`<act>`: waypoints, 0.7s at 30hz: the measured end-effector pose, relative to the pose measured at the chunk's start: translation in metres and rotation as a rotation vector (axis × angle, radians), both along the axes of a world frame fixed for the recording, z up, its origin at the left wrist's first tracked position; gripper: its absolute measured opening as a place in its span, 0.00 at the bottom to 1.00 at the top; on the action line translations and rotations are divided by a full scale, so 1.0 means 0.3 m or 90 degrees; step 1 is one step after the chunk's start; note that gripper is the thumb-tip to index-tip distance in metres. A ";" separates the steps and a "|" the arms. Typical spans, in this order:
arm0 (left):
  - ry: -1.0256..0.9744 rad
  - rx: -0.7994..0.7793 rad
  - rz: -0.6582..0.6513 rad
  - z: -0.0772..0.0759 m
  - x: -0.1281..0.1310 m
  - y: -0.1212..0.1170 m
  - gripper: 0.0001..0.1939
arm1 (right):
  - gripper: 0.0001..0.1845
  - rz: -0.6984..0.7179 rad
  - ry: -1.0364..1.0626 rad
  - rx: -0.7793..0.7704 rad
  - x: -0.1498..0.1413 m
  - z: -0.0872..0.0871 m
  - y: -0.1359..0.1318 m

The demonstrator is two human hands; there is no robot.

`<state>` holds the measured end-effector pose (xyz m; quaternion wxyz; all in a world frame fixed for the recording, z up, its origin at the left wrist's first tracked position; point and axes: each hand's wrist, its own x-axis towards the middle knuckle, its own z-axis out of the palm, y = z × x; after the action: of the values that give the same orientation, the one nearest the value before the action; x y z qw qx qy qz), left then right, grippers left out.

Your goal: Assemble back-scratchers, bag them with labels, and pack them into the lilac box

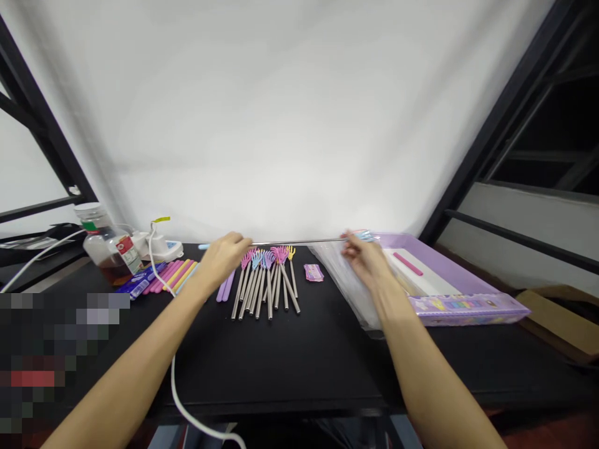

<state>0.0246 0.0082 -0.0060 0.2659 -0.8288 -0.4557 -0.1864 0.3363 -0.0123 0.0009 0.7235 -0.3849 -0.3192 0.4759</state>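
Steel telescopic back scratcher [294,241] spans level at twelve o'clock, left hand [223,259] closed round it, right hand [365,255] pinching near the blue claw head [362,236], a wide grip that steadies it; other back scratchers [266,287] lie fanned on the black table [281,368], lilac tray [444,263] at two o'clock.

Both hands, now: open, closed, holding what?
Left hand: closed, holding an extended metal back scratcher.
Right hand: closed on the same shaft, near its blue claw.
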 end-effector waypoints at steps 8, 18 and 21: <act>-0.009 0.062 -0.131 -0.045 0.155 -0.060 0.07 | 0.20 0.177 -0.166 0.006 -0.200 -0.039 -0.052; -0.135 -0.119 0.173 0.009 -0.052 0.005 0.16 | 0.15 -0.247 0.216 0.043 0.022 0.048 0.004; -0.139 -0.126 0.312 0.028 -0.123 0.024 0.18 | 0.16 -0.380 0.270 0.075 0.149 0.066 0.022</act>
<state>-0.0122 0.0154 0.0023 0.1705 -0.6908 -0.6844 -0.1591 0.3810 -0.0058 0.0207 0.9016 -0.3113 -0.0625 0.2939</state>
